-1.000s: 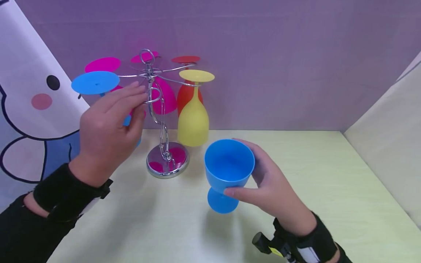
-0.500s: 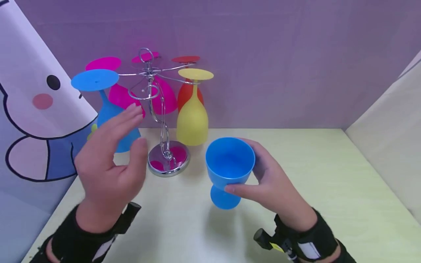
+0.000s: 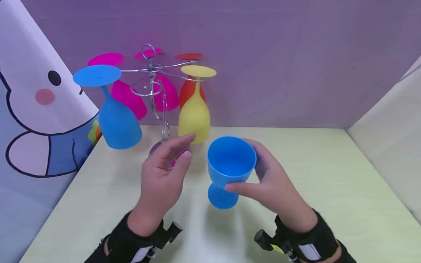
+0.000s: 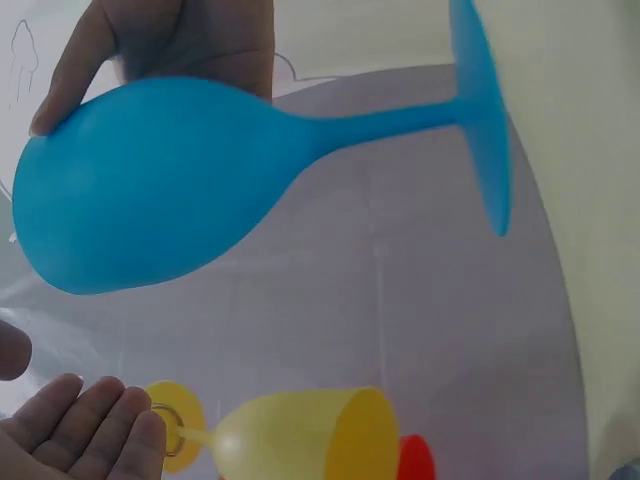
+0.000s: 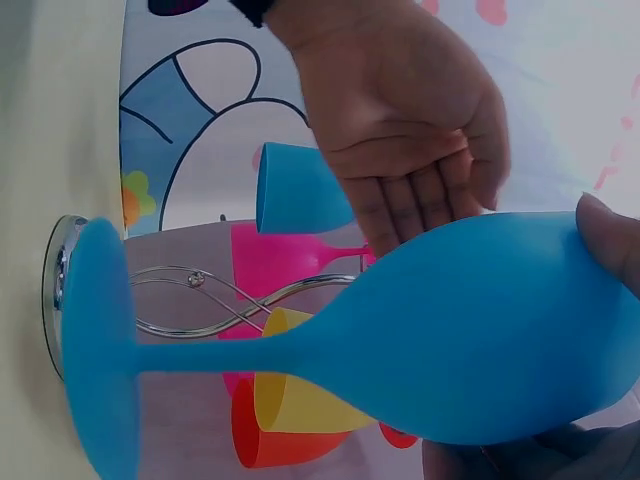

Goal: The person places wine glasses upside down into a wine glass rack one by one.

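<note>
My right hand (image 3: pixel 268 179) grips the bowl of a blue plastic wine glass (image 3: pixel 228 160), thumb in front and fingers behind. The glass is upright, its mouth facing up, with a shadow on the table below its foot. My left hand (image 3: pixel 164 179) hovers left of the glass, holding nothing, with fingers extended and thumb apart. In the left wrist view its fingers (image 4: pixel 90 430) show below the blue wine glass (image 4: pixel 170 190). The right wrist view shows the left palm (image 5: pixel 400 110) turned toward the glass; only part of the right thumb (image 5: pixel 612 235) shows there.
A chrome wine glass rack (image 3: pixel 152 69) stands behind, its base partly hidden by my left hand. Upside down on it hang another blue glass (image 3: pixel 120 124), two magenta glasses (image 3: pixel 129 100), a red glass (image 3: pixel 187 91) and a yellow glass (image 3: pixel 194 117). One front loop (image 3: pixel 146 91) holds no glass.
My left hand has left the rack's front loop and moved down and right toward the held wine glass. The right hand keeps its grip, and the glass has hardly moved.
</note>
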The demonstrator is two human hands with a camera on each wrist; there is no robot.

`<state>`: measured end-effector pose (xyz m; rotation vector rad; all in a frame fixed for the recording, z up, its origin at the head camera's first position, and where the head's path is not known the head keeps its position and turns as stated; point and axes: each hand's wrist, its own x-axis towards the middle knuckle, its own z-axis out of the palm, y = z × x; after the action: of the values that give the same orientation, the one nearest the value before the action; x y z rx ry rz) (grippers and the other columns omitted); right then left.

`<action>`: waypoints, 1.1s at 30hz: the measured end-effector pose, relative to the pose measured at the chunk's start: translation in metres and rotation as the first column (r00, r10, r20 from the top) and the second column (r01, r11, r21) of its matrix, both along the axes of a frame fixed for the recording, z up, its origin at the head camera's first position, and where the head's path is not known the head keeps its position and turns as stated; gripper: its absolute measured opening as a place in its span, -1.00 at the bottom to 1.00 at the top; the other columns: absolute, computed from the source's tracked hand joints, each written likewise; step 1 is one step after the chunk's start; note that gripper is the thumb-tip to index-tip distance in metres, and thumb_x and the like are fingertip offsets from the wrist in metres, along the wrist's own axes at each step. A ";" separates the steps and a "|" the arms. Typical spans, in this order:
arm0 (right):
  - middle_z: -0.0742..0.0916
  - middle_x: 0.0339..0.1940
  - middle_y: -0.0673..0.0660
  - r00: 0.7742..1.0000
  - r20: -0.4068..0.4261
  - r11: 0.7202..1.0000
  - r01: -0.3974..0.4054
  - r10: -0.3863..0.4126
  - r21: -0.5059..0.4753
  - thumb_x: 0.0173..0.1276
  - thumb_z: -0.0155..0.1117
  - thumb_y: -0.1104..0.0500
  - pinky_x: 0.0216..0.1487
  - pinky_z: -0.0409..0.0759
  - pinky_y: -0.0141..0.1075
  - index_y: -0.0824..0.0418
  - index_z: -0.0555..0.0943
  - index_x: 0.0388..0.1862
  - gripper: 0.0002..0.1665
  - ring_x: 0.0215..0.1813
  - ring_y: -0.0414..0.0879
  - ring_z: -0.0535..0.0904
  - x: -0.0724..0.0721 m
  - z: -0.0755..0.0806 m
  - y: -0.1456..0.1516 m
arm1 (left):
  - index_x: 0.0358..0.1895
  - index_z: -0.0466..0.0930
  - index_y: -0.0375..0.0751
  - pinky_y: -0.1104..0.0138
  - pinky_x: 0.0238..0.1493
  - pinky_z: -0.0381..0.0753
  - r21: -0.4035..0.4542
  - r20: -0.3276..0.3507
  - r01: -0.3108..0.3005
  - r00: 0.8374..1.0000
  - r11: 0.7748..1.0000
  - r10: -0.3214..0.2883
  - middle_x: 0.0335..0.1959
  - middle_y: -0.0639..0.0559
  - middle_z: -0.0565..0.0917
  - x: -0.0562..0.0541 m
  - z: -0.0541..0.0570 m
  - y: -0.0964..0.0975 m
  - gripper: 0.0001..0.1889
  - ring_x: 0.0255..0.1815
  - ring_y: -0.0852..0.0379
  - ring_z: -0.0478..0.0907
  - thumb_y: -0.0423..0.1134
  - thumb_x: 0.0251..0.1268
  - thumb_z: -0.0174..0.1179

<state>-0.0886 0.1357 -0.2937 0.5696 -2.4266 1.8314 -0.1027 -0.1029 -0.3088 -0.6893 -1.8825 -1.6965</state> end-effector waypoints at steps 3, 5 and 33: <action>0.57 0.36 0.03 1.000 -0.009 1.000 -0.007 0.007 0.001 0.12 0.66 0.21 0.27 0.55 0.17 0.08 0.36 0.50 0.00 0.40 0.08 0.45 -0.001 -0.001 0.004 | 0.26 0.54 -0.46 0.30 0.22 0.60 0.016 0.072 0.013 0.997 1.000 -0.015 0.20 -0.13 0.66 -0.003 -0.007 0.005 -0.63 0.23 0.01 0.61 -0.59 0.44 0.14; 0.57 0.36 0.05 1.000 -0.022 1.000 -0.021 0.021 0.011 0.11 0.65 0.22 0.25 0.57 0.16 0.09 0.36 0.50 0.00 0.39 0.09 0.45 0.000 0.000 0.003 | 0.26 0.54 -0.46 0.31 0.21 0.60 0.026 0.104 0.010 0.995 1.000 -0.013 0.20 -0.12 0.66 -0.001 -0.009 0.003 -0.64 0.23 -0.02 0.62 -0.59 0.46 0.11; 0.47 0.43 0.05 0.993 0.116 0.984 0.032 -0.012 -0.173 0.37 0.43 0.17 0.28 0.53 0.16 0.05 0.24 0.57 -0.13 0.42 0.14 0.40 0.002 0.010 0.017 | 0.26 0.56 -0.42 0.27 0.18 0.63 0.060 0.237 0.036 0.970 0.998 -0.049 0.18 -0.05 0.65 -0.007 -0.010 -0.004 -0.66 0.23 0.01 0.61 -0.56 0.49 0.10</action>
<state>-0.0868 0.1524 -0.2838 0.4340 -2.2953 2.0947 -0.1098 -0.1073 -0.3187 -0.5261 -1.9835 -1.9248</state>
